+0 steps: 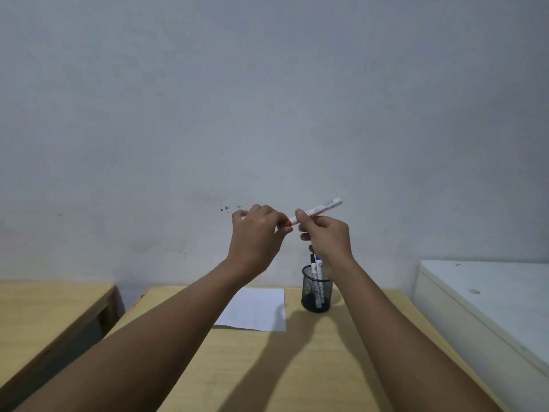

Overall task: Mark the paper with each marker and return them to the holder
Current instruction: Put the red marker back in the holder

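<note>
Both hands are raised in front of the wall, above the table. My right hand grips the white barrel of a red marker, which points up to the right. My left hand pinches the marker's red end, its fingers closed over it. I cannot tell whether the cap is on or off. Below the hands, a black mesh holder stands on the wooden table with a black marker and a blue marker upright in it. A white sheet of paper lies flat to the holder's left, partly behind my left forearm.
A second wooden table stands to the left across a dark gap. A white cabinet or box sits close on the right. A grey wall rises directly behind the table.
</note>
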Available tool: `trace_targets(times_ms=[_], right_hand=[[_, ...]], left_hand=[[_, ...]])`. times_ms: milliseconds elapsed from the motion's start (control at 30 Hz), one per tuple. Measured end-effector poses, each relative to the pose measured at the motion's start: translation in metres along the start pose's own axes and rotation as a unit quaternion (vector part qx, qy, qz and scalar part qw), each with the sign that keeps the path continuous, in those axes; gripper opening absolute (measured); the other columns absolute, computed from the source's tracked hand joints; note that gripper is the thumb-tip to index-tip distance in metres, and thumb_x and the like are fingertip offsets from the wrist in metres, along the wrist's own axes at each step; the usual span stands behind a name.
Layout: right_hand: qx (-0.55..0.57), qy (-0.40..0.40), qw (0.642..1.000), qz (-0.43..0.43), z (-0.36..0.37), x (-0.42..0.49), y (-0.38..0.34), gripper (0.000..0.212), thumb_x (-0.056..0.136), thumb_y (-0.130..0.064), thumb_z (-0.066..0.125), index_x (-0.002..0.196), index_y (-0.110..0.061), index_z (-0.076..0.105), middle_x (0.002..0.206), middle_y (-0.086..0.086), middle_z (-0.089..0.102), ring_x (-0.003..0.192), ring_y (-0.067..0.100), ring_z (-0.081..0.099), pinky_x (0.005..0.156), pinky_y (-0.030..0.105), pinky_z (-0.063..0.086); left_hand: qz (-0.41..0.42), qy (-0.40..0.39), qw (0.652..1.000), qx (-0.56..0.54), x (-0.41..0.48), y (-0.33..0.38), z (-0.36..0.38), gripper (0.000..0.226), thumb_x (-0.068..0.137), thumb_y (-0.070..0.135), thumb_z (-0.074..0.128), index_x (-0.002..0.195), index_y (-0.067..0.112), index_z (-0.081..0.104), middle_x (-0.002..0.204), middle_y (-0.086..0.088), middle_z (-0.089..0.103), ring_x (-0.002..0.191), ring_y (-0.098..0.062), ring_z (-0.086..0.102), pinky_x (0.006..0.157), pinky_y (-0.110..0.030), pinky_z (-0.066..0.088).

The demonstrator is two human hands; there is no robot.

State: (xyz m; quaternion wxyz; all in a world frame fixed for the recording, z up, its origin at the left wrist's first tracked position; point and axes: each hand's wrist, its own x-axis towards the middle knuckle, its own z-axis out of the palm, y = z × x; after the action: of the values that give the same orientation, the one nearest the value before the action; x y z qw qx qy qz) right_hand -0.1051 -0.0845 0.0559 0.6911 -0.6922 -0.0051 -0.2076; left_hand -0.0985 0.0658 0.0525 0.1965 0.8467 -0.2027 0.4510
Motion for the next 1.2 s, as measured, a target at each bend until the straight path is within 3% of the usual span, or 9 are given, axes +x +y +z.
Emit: trace_targets(times_ms=[100,200,300,400,533,700,933,1033,1200], right_hand=[[-0.039,0.107,0.993,-0.002,-0.005,0.007,0.006,0.104,0.069,-0.056,0.088,0.154,-0.022,0.036,0.144,0.006,0.046,0.130,0.022,0.051,0.107,0.046,0.046],[-0.172,0.129,0.973,-0.090,-0.019,0.011,0.010,0.073,0.076,-0.055,0.083,0.140,-0.032,0.054,0.148,-0.005,0.041,0.138,0.017,0.040,0.107,0.046,0.031],[-0.236,0.044,0.959,-0.152,-0.033,0.016,0.009,0.016,0.087,-0.048,0.075,0.098,-0.036,0.073,0.114,-0.020,0.065,0.120,0.012,0.057,0.102,0.041,0.028],[-0.263,-0.022,0.947,-0.182,-0.039,0.016,0.007,0.004,0.091,-0.041,0.073,0.091,-0.038,0.073,0.095,-0.024,0.071,0.100,0.007,0.063,0.111,0.050,0.033],[-0.295,-0.029,0.944,-0.145,-0.058,0.082,0.055,0.017,0.086,-0.031,0.080,0.086,-0.041,0.067,0.086,-0.025,0.071,0.086,0.002,0.067,0.097,0.054,0.051],[-0.256,-0.009,0.957,-0.132,-0.058,0.086,0.080,0.025,0.088,-0.014,0.078,0.112,-0.016,0.069,0.089,-0.003,0.074,0.084,0.011,0.070,0.086,0.041,0.060],[-0.308,-0.034,0.940,-0.142,-0.069,0.105,0.120,0.058,0.093,-0.016,0.072,0.142,-0.034,0.045,0.093,-0.006,0.066,0.084,0.012,0.069,0.087,0.043,0.059],[-0.343,-0.060,0.928,-0.134,-0.070,0.113,0.139,0.056,0.093,-0.020,0.071,0.135,-0.044,0.044,0.090,-0.015,0.061,0.078,0.009,0.068,0.093,0.051,0.056],[-0.398,-0.066,0.908,-0.109,-0.073,0.115,0.157,0.045,0.094,-0.025,0.069,0.135,-0.034,0.052,0.082,-0.014,0.064,0.089,0.012,0.064,0.099,0.037,0.029]], left_hand=[[-0.039,-0.058,0.997,-0.043,0.020,0.004,0.001,0.013,0.093,0.038,0.064,0.099,0.029,0.072,0.096,0.010,0.070,0.093,-0.016,0.062,0.087,-0.042,0.044],[-0.082,-0.099,0.983,-0.129,0.034,0.010,0.010,0.016,0.088,0.039,0.070,0.098,0.027,0.075,0.093,0.011,0.075,0.086,-0.013,0.067,0.086,-0.045,0.053],[-0.120,-0.107,0.969,-0.186,0.040,0.014,0.018,0.021,0.084,0.035,0.075,0.100,0.022,0.077,0.091,0.008,0.077,0.087,-0.015,0.070,0.085,-0.044,0.056],[-0.125,-0.105,0.967,-0.195,0.045,0.018,0.021,0.025,0.087,0.032,0.073,0.109,0.019,0.076,0.098,0.005,0.077,0.092,-0.017,0.069,0.088,-0.046,0.056],[-0.161,-0.158,0.948,-0.226,0.070,0.019,0.110,0.029,0.089,0.031,0.072,0.114,0.017,0.074,0.105,0.001,0.077,0.095,-0.017,0.069,0.091,-0.045,0.056],[-0.171,-0.172,0.943,-0.226,0.058,0.015,0.116,0.038,0.089,0.042,0.068,0.122,0.022,0.069,0.101,0.005,0.074,0.094,-0.017,0.067,0.088,-0.040,0.055],[-0.148,-0.290,0.940,-0.106,0.041,-0.003,0.169,0.036,0.093,0.035,0.065,0.125,0.020,0.067,0.118,0.001,0.073,0.103,-0.019,0.067,0.087,-0.034,0.055],[-0.128,-0.333,0.931,-0.071,0.039,-0.003,0.188,0.042,0.094,0.034,0.064,0.132,0.018,0.062,0.128,-0.001,0.068,0.111,-0.022,0.065,0.091,-0.038,0.056],[-0.141,-0.334,0.929,-0.076,0.035,-0.004,0.211,0.034,0.096,0.031,0.061,0.128,0.019,0.067,0.125,-0.003,0.070,0.108,-0.024,0.066,0.080,-0.035,0.055]])
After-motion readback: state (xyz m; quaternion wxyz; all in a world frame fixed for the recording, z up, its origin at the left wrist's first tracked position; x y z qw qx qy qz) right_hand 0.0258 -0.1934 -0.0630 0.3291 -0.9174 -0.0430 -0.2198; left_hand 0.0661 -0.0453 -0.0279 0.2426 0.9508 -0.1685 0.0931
